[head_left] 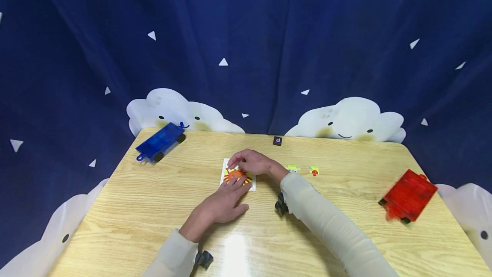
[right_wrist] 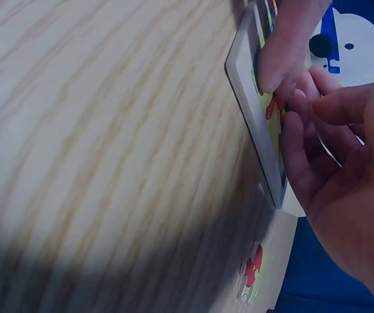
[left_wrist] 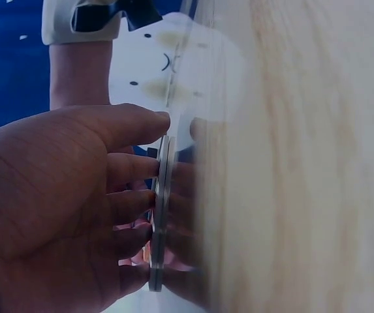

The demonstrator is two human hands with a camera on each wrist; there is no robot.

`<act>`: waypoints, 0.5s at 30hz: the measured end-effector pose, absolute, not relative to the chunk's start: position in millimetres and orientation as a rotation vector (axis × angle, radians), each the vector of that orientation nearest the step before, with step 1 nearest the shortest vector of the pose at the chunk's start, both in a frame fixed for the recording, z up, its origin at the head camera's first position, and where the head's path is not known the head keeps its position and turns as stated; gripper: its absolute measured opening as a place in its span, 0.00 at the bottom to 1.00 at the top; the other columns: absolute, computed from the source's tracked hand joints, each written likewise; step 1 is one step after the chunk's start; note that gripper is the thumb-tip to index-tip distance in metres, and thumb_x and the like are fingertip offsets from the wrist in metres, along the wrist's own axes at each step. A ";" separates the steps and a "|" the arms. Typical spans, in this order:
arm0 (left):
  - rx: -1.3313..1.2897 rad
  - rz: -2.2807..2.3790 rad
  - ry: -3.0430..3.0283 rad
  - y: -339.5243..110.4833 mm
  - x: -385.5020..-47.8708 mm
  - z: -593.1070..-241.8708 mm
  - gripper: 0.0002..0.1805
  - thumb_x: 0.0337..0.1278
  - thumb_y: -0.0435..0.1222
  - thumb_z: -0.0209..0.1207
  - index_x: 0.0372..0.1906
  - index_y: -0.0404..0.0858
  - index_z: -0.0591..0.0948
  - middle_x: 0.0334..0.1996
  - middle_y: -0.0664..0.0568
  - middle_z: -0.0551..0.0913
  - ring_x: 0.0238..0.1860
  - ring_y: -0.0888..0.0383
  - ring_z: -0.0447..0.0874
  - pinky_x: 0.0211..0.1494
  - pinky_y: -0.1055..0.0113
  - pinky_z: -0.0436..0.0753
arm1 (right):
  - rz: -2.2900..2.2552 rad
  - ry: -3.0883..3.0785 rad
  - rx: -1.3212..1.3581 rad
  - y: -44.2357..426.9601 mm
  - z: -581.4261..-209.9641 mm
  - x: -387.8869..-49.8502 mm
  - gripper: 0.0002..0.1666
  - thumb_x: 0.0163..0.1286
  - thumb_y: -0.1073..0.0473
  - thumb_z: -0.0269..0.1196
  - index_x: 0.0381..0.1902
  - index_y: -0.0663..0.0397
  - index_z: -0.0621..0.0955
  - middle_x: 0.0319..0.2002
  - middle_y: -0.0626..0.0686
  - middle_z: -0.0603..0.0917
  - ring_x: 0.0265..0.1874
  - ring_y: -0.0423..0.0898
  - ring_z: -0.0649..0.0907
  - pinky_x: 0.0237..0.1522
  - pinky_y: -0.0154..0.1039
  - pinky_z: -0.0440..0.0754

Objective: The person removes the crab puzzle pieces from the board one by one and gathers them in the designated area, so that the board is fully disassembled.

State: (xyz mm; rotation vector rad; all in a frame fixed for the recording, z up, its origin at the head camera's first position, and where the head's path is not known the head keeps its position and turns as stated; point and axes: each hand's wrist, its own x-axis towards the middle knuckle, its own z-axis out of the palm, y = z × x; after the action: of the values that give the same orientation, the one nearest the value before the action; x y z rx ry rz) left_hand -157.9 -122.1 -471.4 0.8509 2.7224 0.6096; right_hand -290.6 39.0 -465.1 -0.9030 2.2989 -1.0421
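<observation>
A small white-framed puzzle board [head_left: 226,165] with an orange crab picture [head_left: 235,175] lies flat on the wooden table. My left hand [head_left: 224,204] rests on its near part, fingers extended across the picture. Seen from the left wrist, those fingers [left_wrist: 131,207] touch the board, with the thumb off its edge. My right hand [head_left: 253,162] is over the far side of the board, fingers loosely bent. In the right wrist view its fingertips [right_wrist: 292,127] touch the crab picture, close to the left hand's fingers. Whether a piece lies under them is hidden.
Two loose puzzle pieces, one green-and-white [head_left: 293,169] and one green-and-red [head_left: 314,170], lie right of the board. A dark letter tile [head_left: 277,141] sits near the back edge. A blue toy cart [head_left: 161,141] stands back left, a red one [head_left: 410,195] at right.
</observation>
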 end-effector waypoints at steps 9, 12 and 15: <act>0.847 0.610 2.732 -122.5 -158.2 -472.2 0.33 0.74 0.45 0.57 0.78 0.37 0.67 0.79 0.39 0.59 0.79 0.39 0.50 0.77 0.39 0.55 | -1.020 2.329 -0.913 35.7 -463.1 -290.4 0.20 0.73 0.71 0.51 0.49 0.55 0.87 0.42 0.47 0.87 0.40 0.42 0.80 0.47 0.36 0.76; 0.849 0.615 2.730 -122.3 -158.2 -472.2 0.34 0.74 0.45 0.57 0.78 0.37 0.67 0.79 0.39 0.59 0.79 0.39 0.50 0.76 0.39 0.55 | -1.020 2.335 -0.911 35.3 -463.1 -290.1 0.19 0.73 0.71 0.51 0.48 0.55 0.87 0.41 0.48 0.87 0.38 0.42 0.79 0.46 0.36 0.76; 0.853 0.616 2.732 -122.1 -158.1 -472.1 0.34 0.74 0.45 0.57 0.78 0.36 0.67 0.79 0.39 0.59 0.79 0.38 0.50 0.76 0.38 0.55 | -1.024 2.335 -0.911 35.3 -462.9 -289.5 0.19 0.73 0.72 0.51 0.48 0.55 0.87 0.41 0.49 0.87 0.37 0.42 0.79 0.44 0.35 0.75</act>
State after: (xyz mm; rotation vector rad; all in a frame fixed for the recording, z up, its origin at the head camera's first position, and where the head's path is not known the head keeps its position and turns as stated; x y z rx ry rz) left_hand -158.1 -122.1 -472.1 0.8526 2.7320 0.6161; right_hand -289.5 35.3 -462.9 -0.9111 2.3352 -1.0239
